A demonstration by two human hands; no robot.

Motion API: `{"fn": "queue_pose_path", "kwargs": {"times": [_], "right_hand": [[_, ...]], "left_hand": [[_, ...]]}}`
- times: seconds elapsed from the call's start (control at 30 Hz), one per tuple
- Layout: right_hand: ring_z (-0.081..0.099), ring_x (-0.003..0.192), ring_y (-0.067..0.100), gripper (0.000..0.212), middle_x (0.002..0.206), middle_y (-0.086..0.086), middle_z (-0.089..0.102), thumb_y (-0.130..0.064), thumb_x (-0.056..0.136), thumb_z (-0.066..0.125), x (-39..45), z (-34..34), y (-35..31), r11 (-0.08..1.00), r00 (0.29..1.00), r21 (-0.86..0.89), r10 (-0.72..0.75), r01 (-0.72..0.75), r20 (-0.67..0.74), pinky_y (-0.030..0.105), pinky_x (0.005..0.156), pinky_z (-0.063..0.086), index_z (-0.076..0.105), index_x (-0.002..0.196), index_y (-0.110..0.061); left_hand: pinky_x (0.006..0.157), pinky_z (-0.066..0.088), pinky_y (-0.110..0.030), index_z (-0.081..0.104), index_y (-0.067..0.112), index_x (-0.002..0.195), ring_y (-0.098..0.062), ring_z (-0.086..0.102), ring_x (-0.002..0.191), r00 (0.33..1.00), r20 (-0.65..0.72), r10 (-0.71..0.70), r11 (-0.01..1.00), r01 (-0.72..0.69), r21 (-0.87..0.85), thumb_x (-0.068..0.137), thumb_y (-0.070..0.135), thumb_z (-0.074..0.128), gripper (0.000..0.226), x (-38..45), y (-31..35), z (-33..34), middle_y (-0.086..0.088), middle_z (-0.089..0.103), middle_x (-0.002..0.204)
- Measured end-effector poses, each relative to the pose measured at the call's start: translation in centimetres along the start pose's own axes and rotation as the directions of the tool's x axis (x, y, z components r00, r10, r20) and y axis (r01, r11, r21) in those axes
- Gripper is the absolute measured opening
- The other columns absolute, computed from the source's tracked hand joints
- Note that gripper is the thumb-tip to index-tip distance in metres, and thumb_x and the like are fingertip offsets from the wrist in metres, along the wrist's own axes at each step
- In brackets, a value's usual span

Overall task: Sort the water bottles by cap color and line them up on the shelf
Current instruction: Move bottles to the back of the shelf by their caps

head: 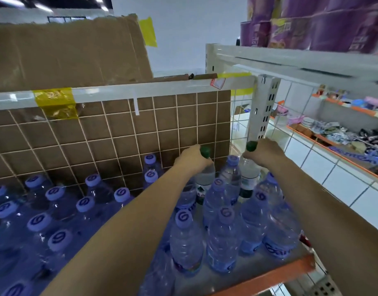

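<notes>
The left hand (190, 159) grips one green-cap bottle (205, 174) by its neck, and the right hand (262, 152) grips another (249, 174). Both stand upright at the shelf's (269, 276) back right corner, behind the blue-cap bottles (223, 238).

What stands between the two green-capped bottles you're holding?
In the head view, one blue-capped bottle stands between the left green-capped bottle and the right green-capped bottle.

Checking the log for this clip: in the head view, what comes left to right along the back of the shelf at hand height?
Cardboard backing → left hand → its green-capped bottle → right hand's green-capped bottle → right hand → wire side panel.
</notes>
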State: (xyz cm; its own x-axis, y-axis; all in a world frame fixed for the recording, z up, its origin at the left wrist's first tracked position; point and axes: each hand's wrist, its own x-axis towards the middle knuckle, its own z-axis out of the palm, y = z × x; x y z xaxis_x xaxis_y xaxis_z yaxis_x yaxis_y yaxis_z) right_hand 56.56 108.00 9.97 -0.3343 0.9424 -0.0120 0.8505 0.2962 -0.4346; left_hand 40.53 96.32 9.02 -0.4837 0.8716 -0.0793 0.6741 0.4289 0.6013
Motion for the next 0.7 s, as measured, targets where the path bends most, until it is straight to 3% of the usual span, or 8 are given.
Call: {"fn": "queue_pose_path", "kwargs": {"times": [0.17, 0.33, 0.43, 0.53, 0.63, 0.7], "right_hand": [[0.061, 0.094, 0.033, 0.039, 0.106, 0.018, 0.064, -0.034, 0.086, 0.069, -0.2, 0.2, 0.0, 1.0, 0.999, -0.001, -0.015, 0.015, -0.031, 0.031, 0.07, 0.042, 0.061, 0.109, -0.004], [0.06, 0.093, 0.034, 0.037, 0.099, 0.012, 0.062, -0.04, 0.09, 0.059, -2.1, -1.1, -1.1, 0.997, 0.957, -0.063, -0.049, 0.032, -0.286, 0.037, 0.077, 0.046, 0.05, 0.113, -0.012], [0.061, 0.096, 0.034, 0.037, 0.103, 0.01, 0.066, -0.038, 0.092, 0.057, -3.8, -2.9, -2.9, 0.987, 0.859, 0.013, -0.133, 0.16, -0.494, 0.04, 0.083, 0.045, 0.048, 0.118, -0.013], [0.059, 0.101, 0.033, 0.037, 0.109, 0.011, 0.064, -0.037, 0.094, 0.057, -6.0, -5.0, -4.9, 0.941, 0.717, 0.052, -0.217, 0.333, -0.663, 0.04, 0.087, 0.042, 0.05, 0.118, -0.009], [0.057, 0.098, 0.032, 0.037, 0.105, 0.011, 0.063, -0.037, 0.093, 0.056, -8.5, -6.5, -6.9, 0.815, 0.563, 0.135, -0.258, 0.563, -0.785, 0.047, 0.09, 0.043, 0.052, 0.114, -0.007], [0.057, 0.096, 0.029, 0.038, 0.104, 0.006, 0.062, -0.038, 0.092, 0.054, -10.4, -7.0, -8.5, 0.713, 0.5, 0.172, -0.279, 0.68, -0.82, 0.049, 0.09, 0.044, 0.052, 0.113, -0.007]], "left_hand": [[0.089, 0.049, -0.044, 0.053, 0.018, 0.096, -0.027, 0.059, 0.098, 0.996, -0.081, 0.03, 0.998, -0.035, -0.06, 0.083, 0.042, 0.068, 0.031, -0.1, -0.5, 0.5, -0.006, 0.062, 0.104], [0.079, 0.05, -0.037, 0.054, 0.015, 0.096, -0.021, 0.058, 0.089, 0.925, -0.378, 0.02, 0.972, -0.107, -0.211, 0.084, 0.046, 0.065, 0.035, -1.4, 0.9, -0.4, -0.001, 0.061, 0.094], [0.073, 0.045, -0.03, 0.054, 0.016, 0.095, -0.015, 0.056, 0.084, 0.849, -0.527, 0.027, 0.911, -0.238, -0.337, 0.086, 0.043, 0.065, 0.031, -2.8, 2.6, -2.4, 0.003, 0.06, 0.089], [0.071, 0.043, -0.018, 0.057, 0.016, 0.102, -0.004, 0.054, 0.079, 0.77, -0.638, 0.006, 0.78, -0.403, -0.479, 0.088, 0.037, 0.065, 0.027, -4.9, 4.1, -5.0, 0.009, 0.059, 0.087], [0.069, 0.041, -0.014, 0.056, 0.017, 0.099, 0.001, 0.052, 0.074, 0.632, -0.775, 0.026, 0.704, -0.562, -0.434, 0.089, 0.032, 0.064, 0.019, -7.7, 5.0, -7.9, 0.013, 0.057, 0.082], [0.067, 0.041, -0.011, 0.055, 0.014, 0.096, 0.003, 0.052, 0.07, 0.547, -0.835, 0.06, 0.667, -0.644, -0.374, 0.09, 0.029, 0.064, 0.019, -10.0, 5.2, -9.8, 0.013, 0.057, 0.079]]}}
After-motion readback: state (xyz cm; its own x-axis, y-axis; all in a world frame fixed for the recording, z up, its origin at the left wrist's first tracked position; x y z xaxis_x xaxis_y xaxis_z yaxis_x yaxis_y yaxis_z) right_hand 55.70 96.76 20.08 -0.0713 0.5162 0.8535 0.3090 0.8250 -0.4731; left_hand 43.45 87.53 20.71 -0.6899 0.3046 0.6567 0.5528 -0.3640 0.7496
